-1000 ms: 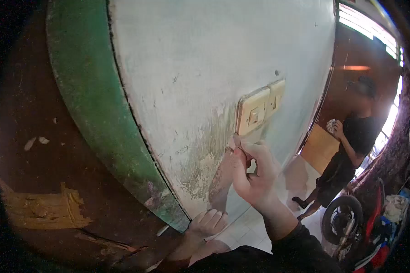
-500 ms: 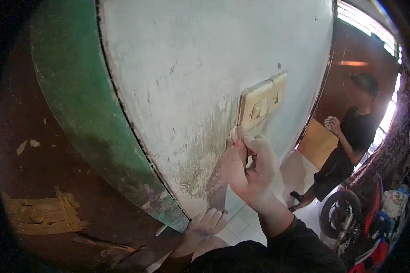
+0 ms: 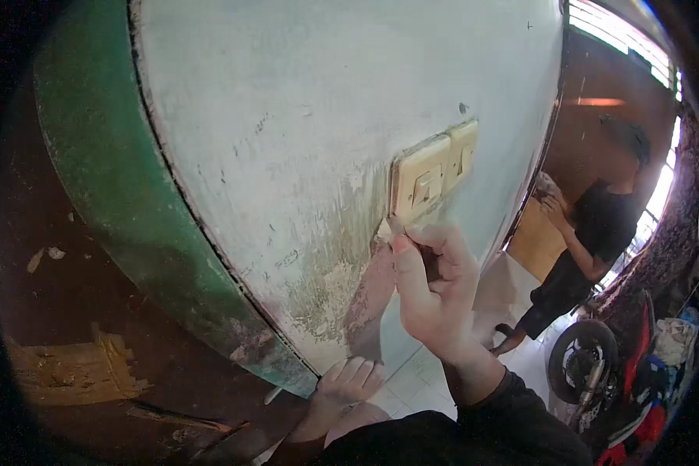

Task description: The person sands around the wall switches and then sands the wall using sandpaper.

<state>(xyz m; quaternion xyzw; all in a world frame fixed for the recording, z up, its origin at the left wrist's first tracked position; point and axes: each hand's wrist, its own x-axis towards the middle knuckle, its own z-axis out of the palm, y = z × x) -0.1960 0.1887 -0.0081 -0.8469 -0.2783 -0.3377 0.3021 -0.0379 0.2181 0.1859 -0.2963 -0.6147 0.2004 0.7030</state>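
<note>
Beneath the switches, a pale scrap at the fingertips

On the pale wall [image 3: 233, 85], a roughened patch [image 3: 330, 291] spreads below and left of the switch plates [image 3: 421, 183]. The right hand [image 3: 441, 291] has thumb and forefinger nearly meeting by a small pale scrap [image 3: 395, 226], just under the nearer plate; whether they grip it cannot be told. The left hand [image 3: 351, 379], lower left, is loosely curled near the green band [image 3: 186, 256]; its grasp is unclear.

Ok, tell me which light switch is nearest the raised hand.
The left-hand light switch in view: the right hand is just below its lower-left corner, while the other switch sits farther up and right.
</note>
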